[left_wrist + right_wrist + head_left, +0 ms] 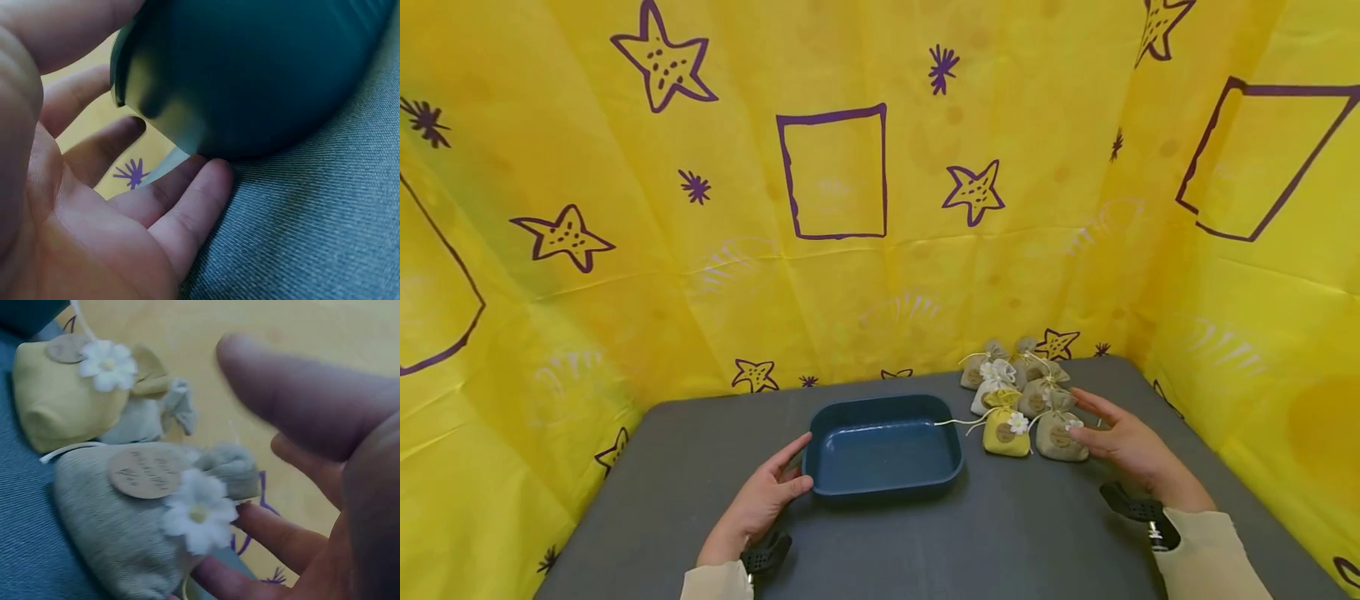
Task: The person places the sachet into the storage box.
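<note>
My left hand (pixel 767 493) is at the left end of a dark blue rectangular tray (pixel 880 483), with relaxed, spread fingers touching its outer side. In the left wrist view the lower fingertips (pixel 215 172) meet the tray's underside near the table. My right hand (pixel 1131 450) reaches round a grey drawstring pouch (pixel 1060 442) at the right front of a group of pouches. Its thumb (pixel 287 394) stands apart from the pouch, while its fingers reach in beside the white flower (pixel 199 512) and the gathered neck. A yellow pouch (pixel 1006 437) lies just left of that grey one.
Several more pouches, white (pixel 992 385) and beige (pixel 1033 398), are bunched behind. A pale cord (pixel 951 422) from the group trails over the tray's right rim. The dark grey table (pixel 925 546) meets a yellow patterned cloth (pixel 850 308) at the back and sides.
</note>
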{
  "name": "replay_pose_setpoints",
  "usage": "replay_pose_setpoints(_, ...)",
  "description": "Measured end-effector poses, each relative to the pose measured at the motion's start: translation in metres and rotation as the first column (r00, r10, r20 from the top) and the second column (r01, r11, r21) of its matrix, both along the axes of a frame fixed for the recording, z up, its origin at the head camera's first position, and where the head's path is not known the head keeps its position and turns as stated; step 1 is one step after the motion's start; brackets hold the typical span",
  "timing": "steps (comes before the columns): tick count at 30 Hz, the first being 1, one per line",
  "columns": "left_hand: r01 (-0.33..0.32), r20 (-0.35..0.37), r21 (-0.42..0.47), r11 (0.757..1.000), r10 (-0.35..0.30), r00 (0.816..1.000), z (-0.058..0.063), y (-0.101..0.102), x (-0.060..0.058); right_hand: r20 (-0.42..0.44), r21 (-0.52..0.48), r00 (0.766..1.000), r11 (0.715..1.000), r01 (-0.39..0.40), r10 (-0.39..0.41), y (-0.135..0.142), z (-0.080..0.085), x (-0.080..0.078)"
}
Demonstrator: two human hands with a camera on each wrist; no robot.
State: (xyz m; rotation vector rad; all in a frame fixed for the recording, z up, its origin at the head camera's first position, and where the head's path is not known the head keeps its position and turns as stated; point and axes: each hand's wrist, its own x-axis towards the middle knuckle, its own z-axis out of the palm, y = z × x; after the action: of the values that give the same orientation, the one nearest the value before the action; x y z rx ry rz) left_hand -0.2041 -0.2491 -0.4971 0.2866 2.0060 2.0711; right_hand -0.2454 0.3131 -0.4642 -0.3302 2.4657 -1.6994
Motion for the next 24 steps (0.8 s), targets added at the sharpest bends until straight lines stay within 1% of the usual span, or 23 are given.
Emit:
replay_pose_setpoints(3,-0.025,-0.011,-0.046,0.999,0.024,1.000,-0.002,-0.001,0.001,-0.034,0.093,0.999,0.995,0.029,-0.026,-0.007,-0.006,-0.002)
replay_pose_setpoints(5,-0.028,-0.018,-0.048,0.998,0.027,0.999,-0.002,-0.001,0.001,-0.061,0.161,0.997,0.985,0.054,-0.045,-0.010,-0.009,-0.003)
replay_pose_setpoints(8,-0.028,-0.023,-0.039,0.999,0.028,0.999,-0.002,-0.001,0.001,-0.100,0.256,0.993,0.963,0.082,-0.058,-0.013,-0.012,-0.002)
replay_pose_setpoints(11,-0.028,-0.030,-0.031,0.999,0.027,0.999,-0.002,0.000,0.000,-0.122,0.312,0.990,0.944,0.105,-0.069,-0.016,-0.013,-0.002)
replay_pose_setpoints(15,-0.040,-0.033,-0.035,0.999,0.038,0.999,-0.004,0.000,0.000,-0.141,0.339,0.988,0.934,0.110,-0.065,-0.017,-0.014,-0.002)
replay_pose_setpoints(17,-0.045,-0.033,-0.039,0.998,0.044,0.998,-0.005,0.000,0.000,-0.135,0.350,0.988,0.930,0.115,-0.072,-0.017,-0.015,-0.002)
replay_pose_setpoints(20,-0.044,-0.034,-0.033,0.999,0.042,0.999,-0.006,-0.001,0.000,-0.148,0.361,0.986,0.925,0.123,-0.073,-0.017,-0.016,-0.001)
replay_pose_setpoints(22,-0.039,-0.036,-0.023,0.999,0.038,0.999,-0.007,-0.001,-0.001,-0.151,0.355,0.985,0.925,0.137,-0.088,-0.017,-0.017,-0.001)
replay_pose_setpoints(24,-0.031,-0.037,-0.010,0.999,0.031,0.999,-0.006,-0.001,-0.001,-0.170,0.354,0.981,0.923,0.147,-0.091,-0.017,-0.018,-0.001)
